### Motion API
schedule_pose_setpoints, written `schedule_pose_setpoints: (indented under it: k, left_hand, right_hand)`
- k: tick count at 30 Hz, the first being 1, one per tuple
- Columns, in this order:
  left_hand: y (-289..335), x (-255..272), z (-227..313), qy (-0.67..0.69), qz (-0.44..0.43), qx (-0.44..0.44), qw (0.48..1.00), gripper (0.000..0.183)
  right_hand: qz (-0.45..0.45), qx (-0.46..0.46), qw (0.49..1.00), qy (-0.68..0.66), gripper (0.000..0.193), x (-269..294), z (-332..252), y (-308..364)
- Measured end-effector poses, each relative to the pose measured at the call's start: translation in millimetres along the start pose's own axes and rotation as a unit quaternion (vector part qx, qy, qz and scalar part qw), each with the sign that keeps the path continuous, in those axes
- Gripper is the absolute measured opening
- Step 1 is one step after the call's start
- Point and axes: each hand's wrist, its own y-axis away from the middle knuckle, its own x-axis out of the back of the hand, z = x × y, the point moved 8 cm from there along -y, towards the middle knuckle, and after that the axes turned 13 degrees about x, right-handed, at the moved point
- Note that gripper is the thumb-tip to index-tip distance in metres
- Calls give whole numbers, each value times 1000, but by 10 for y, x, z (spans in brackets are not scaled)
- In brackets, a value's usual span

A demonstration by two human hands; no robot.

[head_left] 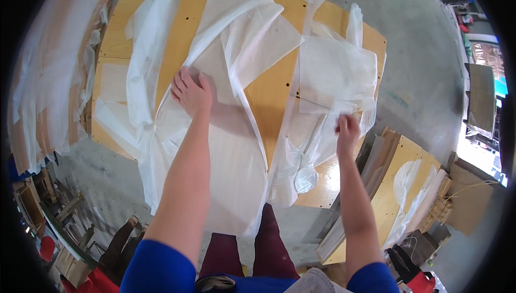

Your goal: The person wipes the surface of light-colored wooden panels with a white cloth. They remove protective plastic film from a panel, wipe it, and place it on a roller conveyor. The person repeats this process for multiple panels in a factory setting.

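A large white, thin packing foam sheet (236,148) lies creased and partly folded over a yellow wooden panel (263,110) in front of me. My left hand (192,93) rests on this sheet with its fingers apart, near its left edge. To the right, my right hand (348,126) is closed at the lower edge of a smaller translucent ribbed foam piece (337,70). That piece looks slightly blurred and spreads above the hand. Just left of the right hand, crumpled clear wrapping (306,179) hangs over the panel's near part. The right fingertips are partly hidden.
More wooden panels with foam (408,185) stand at the lower right. A foam-covered stack (56,72) is at the far left. Grey concrete floor (414,78) surrounds the panels. Other people's legs (115,244) and red clothing (422,283) show near the lower edges.
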Motion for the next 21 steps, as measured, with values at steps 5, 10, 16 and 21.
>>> schedule_pose_setpoints:
  k: [5,10,16,21]
  left_hand:
    - [-3,-7,-73,-32,-4,10,999,52]
    - [-76,8,-229,-69,-19,37,997,52]
    - [-47,-66,16,-8,-82,32,996,52]
    - [-145,-49,-266,-70,-89,65,991,56]
  right_hand:
    - [-21,-15,996,-88,29,-1328,-501,-1579]
    - [-18,-60,998,14,38,-2367,-545,-2522]
    - [85,142,986,-30,23,-2154,-937,-3398]
    - [-198,27,862,-466,22,-3529,-2016,-2121]
